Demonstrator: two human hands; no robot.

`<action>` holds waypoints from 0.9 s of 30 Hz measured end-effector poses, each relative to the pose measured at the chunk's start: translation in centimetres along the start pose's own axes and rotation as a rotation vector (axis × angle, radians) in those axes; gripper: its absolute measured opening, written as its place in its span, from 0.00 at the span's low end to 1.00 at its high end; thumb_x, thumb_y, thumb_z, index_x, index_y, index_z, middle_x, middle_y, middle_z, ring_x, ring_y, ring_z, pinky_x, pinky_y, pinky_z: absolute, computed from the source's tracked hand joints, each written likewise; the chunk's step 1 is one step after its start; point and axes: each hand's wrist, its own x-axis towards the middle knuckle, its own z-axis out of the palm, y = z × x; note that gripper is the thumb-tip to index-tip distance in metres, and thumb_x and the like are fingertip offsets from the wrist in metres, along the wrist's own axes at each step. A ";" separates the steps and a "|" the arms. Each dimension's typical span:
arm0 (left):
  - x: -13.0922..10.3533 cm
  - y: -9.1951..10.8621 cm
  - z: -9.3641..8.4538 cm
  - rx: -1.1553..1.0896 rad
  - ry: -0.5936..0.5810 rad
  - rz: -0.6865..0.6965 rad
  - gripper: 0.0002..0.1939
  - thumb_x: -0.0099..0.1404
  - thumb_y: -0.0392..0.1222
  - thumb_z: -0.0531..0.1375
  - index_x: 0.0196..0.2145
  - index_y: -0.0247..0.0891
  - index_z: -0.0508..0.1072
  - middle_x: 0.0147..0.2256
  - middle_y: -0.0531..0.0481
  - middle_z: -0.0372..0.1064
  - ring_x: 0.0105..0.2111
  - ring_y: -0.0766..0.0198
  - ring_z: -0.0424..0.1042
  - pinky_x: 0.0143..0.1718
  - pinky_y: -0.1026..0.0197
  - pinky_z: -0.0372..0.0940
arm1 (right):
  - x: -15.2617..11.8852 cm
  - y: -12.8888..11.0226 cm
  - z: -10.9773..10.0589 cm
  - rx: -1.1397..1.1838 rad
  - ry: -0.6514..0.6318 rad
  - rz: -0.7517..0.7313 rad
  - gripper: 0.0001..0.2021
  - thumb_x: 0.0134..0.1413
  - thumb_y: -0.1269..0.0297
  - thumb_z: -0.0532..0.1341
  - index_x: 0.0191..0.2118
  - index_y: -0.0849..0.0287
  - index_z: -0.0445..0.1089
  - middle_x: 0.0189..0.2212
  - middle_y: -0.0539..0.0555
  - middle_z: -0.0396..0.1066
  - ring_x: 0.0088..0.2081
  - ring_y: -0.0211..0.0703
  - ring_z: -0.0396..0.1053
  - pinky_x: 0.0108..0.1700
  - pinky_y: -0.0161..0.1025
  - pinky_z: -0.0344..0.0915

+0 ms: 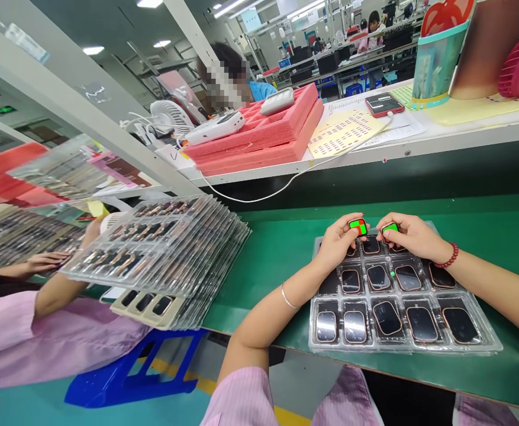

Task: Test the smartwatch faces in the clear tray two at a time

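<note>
The left hand (337, 239) pinches one lit watch (357, 227), the right hand (410, 233) a second watch (390, 232). The hands stand apart, near the tray's (490, 339) far edge.

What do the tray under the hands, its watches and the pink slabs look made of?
Tray: probably thin plastic, glossy; transparent with bright glints.
Watches: likely glass fronts, polished, showing reflections; coppery edging, maybe metal.
Pink slabs: probably foam, matte; dull, rough-cut sides.
</note>
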 end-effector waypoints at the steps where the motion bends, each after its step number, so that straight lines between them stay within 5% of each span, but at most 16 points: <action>1: 0.0 0.0 0.0 0.000 0.000 0.005 0.25 0.62 0.47 0.65 0.55 0.36 0.72 0.44 0.42 0.78 0.34 0.63 0.77 0.26 0.67 0.63 | 0.0 0.1 0.0 -0.002 0.002 -0.003 0.11 0.50 0.58 0.67 0.38 0.57 0.72 0.31 0.54 0.78 0.26 0.40 0.71 0.27 0.37 0.69; 10: 0.0 -0.2 0.0 -0.011 0.023 0.009 0.24 0.61 0.47 0.67 0.53 0.38 0.72 0.42 0.44 0.77 0.34 0.63 0.77 0.28 0.67 0.63 | 0.3 1.0 -0.1 -0.026 -0.022 -0.008 0.16 0.50 0.62 0.63 0.46 0.56 0.69 0.34 0.53 0.75 0.29 0.42 0.71 0.29 0.39 0.71; 27: -0.3 0.6 0.4 -0.001 0.051 0.025 0.15 0.60 0.51 0.67 0.37 0.37 0.72 0.30 0.50 0.75 0.28 0.68 0.71 0.31 0.65 0.66 | 0.0 0.5 -0.1 -0.055 -0.059 -0.033 0.07 0.56 0.60 0.61 0.38 0.57 0.72 0.31 0.53 0.77 0.29 0.41 0.71 0.31 0.38 0.68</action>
